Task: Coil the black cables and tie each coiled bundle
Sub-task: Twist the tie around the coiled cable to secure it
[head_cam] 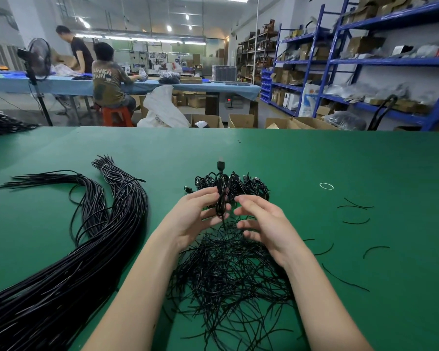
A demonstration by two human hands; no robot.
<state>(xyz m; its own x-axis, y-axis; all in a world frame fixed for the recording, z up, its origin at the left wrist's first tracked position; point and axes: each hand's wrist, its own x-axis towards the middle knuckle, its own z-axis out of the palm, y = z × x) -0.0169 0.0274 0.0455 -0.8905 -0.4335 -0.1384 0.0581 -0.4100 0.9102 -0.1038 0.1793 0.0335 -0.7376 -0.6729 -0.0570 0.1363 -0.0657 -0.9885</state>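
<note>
Left hand (195, 216) grasps a narrow coiled black cable bundle (222, 196) upright above the green table (365, 160); right hand (261, 224) beside it, fingers loosely spread, grasping nothing.

Green table (314, 158) under black cables (69, 262), ties (228, 272)

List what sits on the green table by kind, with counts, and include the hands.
Long bundles of uncoiled black cables: 2
Pile of finished coils: 1
Coiled cable held upright in the left hand: 1
Heap of thin black ties: 1
White rubber band: 1
Hands, counting the right hand: 2
Total: 8
</note>
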